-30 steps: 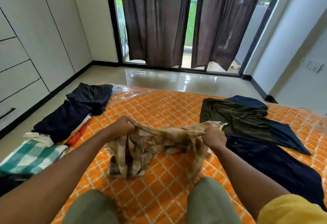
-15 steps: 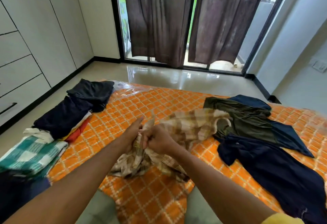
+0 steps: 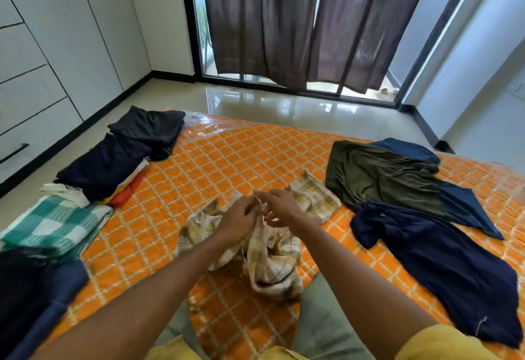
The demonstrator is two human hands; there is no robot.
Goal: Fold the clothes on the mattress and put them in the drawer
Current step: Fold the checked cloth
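A beige checked garment (image 3: 272, 257) lies bunched in the middle of the orange patterned mattress (image 3: 227, 166). My left hand (image 3: 238, 223) grips a raised edge of it. My right hand (image 3: 279, 207) is right beside the left, its thumb and fingers pinching the same edge, with the other fingers loosely spread. To the right lie unfolded clothes: an olive garment (image 3: 380, 177), a blue one (image 3: 460, 203) under it and a navy garment (image 3: 443, 263). The white drawers (image 3: 31, 103) are shut at the left wall.
Folded clothes line the mattress's left edge: a black stack (image 3: 147, 129), a navy piece (image 3: 102, 169) over white and red ones, a teal checked cloth (image 3: 54, 226) and a dark pile (image 3: 31, 294). Glossy floor and curtained glass doors (image 3: 298, 24) lie beyond. My knees are at the bottom.
My hands came together from stretching the checked garment wide apart. The cloth dropped into a bunch, and both hands now work one edge at its top.
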